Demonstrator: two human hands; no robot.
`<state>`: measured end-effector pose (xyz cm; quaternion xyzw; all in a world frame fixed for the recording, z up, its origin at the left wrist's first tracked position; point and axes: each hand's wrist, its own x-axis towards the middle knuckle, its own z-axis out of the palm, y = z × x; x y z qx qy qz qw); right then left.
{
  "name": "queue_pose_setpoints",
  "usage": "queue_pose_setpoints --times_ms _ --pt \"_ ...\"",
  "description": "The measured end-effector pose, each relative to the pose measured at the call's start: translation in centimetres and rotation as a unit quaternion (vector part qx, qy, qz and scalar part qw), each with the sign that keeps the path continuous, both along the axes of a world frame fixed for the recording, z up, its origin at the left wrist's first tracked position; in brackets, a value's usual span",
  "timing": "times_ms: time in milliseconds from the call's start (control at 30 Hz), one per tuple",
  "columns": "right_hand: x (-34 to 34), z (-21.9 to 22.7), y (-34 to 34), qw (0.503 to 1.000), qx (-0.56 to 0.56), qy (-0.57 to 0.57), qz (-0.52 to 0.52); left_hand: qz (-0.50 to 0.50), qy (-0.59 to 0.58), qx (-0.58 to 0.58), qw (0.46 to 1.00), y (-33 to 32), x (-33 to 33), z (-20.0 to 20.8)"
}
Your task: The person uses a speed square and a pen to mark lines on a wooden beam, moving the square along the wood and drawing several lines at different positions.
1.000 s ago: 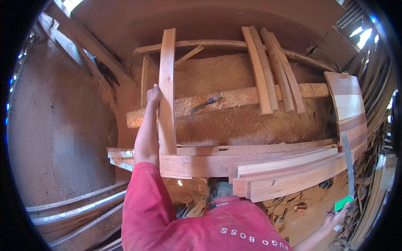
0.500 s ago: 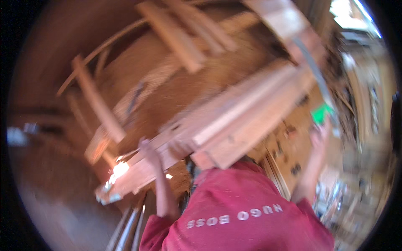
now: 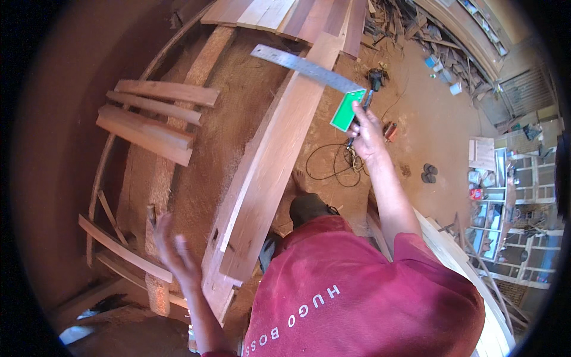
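My right hand (image 3: 369, 134) is closed on a try square by its green handle (image 3: 344, 114), and its long metal blade (image 3: 303, 68) reaches left over a thick plank. A thin dark stick, like a pen, pokes up between the same fingers. My left hand (image 3: 178, 256) is slightly blurred, with its thumb and fingers apart and nothing visible in it. Beside its fingertips a short brown stick (image 3: 152, 215) shows against a rough beam (image 3: 159, 184). Between the hands the thick plank (image 3: 270, 172) lies lengthwise on a wider board (image 3: 215, 279).
Several cut pieces of wood (image 3: 148, 131) lie across the beam at left. Boards (image 3: 297, 18) rest side by side at the far end. On the dusty floor are a coiled cable (image 3: 333, 163), a dark power tool (image 3: 376, 77) and sandals (image 3: 428, 172). Shelving frames (image 3: 511, 202) stand at right.
The view has turned and steadied. My right hand has brought the try square up so its blade crosses above the plank. My left hand has come off the wood to the beam side.
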<state>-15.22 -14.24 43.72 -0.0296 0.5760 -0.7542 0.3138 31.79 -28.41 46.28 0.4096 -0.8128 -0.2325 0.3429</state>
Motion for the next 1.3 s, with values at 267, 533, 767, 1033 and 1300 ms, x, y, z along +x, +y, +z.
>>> queue_pose_setpoints --times_ms 267,533,767,1033,1300 --pt "-7.0 -2.1 -1.4 0.985 -0.039 -0.075 0.148 -0.227 -0.134 -0.036 0.964 0.2 -26.0 2.9" --pt "-12.8 -3.8 -3.3 0.973 -0.098 -0.053 0.2 -0.294 -0.205 -0.095 0.929 -2.2 -45.1 1.9" --pt "-16.1 -3.6 -5.6 0.971 -0.125 -0.056 0.196 -0.294 -0.268 -0.154 0.904 -4.6 -51.4 1.0" --pt "-17.2 -5.3 -7.7 0.966 -0.148 -0.053 0.204 -0.303 -0.207 -0.105 0.924 -6.2 -53.5 -0.8" --pt "-19.2 -4.5 -7.7 0.968 -0.123 -0.048 0.212 -0.298 -0.244 -0.105 0.917 -6.2 -54.1 -0.6"
